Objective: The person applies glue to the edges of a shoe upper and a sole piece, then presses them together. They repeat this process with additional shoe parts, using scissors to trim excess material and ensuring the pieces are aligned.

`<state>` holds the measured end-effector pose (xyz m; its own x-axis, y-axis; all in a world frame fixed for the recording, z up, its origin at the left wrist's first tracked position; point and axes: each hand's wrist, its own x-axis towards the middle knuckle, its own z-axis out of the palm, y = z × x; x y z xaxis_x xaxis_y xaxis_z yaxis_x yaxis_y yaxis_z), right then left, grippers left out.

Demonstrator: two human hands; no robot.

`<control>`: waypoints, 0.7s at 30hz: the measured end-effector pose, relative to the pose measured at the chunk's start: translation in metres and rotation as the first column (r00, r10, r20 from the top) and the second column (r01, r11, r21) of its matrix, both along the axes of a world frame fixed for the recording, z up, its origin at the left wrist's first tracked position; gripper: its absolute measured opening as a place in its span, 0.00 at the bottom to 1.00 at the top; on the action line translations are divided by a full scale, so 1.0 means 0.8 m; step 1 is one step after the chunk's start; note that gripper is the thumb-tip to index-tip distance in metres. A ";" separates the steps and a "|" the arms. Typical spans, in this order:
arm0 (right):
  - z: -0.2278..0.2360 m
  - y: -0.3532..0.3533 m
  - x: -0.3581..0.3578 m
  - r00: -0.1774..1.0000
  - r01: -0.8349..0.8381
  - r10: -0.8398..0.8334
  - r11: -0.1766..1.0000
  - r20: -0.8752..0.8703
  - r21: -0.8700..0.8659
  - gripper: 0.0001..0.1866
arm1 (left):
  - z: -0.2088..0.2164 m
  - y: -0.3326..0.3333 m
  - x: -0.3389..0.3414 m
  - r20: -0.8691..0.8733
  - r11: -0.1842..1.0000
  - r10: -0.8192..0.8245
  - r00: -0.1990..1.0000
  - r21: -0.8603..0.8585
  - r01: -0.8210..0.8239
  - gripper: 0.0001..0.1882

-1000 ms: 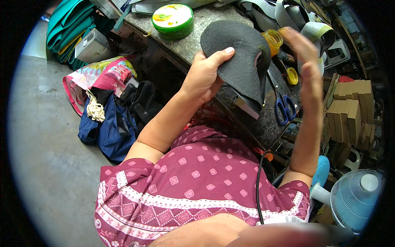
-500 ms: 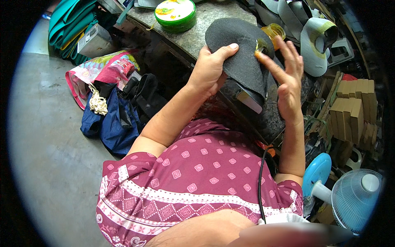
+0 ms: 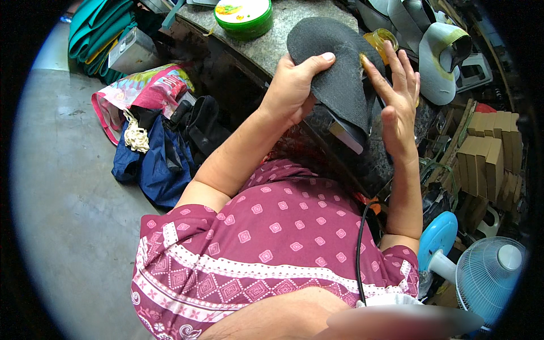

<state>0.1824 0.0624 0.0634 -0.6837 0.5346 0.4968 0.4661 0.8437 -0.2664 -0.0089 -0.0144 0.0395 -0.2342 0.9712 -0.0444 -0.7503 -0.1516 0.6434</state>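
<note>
One yellowish jar (image 3: pixel 376 41) (contents unclear) sits beyond your right hand (image 3: pixel 401 110), fingers apart, while your left hand (image 3: pixel 290 90) clamps dark-grey material (image 3: pixel 345 79).

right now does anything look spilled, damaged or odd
Yes: orange-yellow smears on the white top of the green tub, blotchy against the white; uneven yellowish stain along the upper edge of the rightmost grey curved piece.

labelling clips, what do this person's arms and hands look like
Left hand and right hand are ungloved; the right index fingertip looks smeared yellow. Forearms are bare too, below short maroon sleeves with pink diamonds and white trim.
</note>
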 end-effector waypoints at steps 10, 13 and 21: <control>0.021 0.011 0.012 0.998 -0.050 0.050 0.999 -0.023 -0.002 0.51 | 0.000 0.002 -0.014 -0.001 1.000 0.016 1.000 -0.023 -0.016 0.14; 0.006 0.013 -0.004 1.000 -0.017 0.017 1.000 0.023 0.002 0.52 | 0.002 0.003 -0.011 -0.012 1.000 -0.016 1.000 -0.019 0.016 0.14; 0.015 -0.002 0.003 0.977 -0.211 0.206 0.971 -0.056 -0.115 0.53 | -0.002 0.003 -0.013 -0.002 0.999 0.014 1.000 -0.050 -0.014 0.14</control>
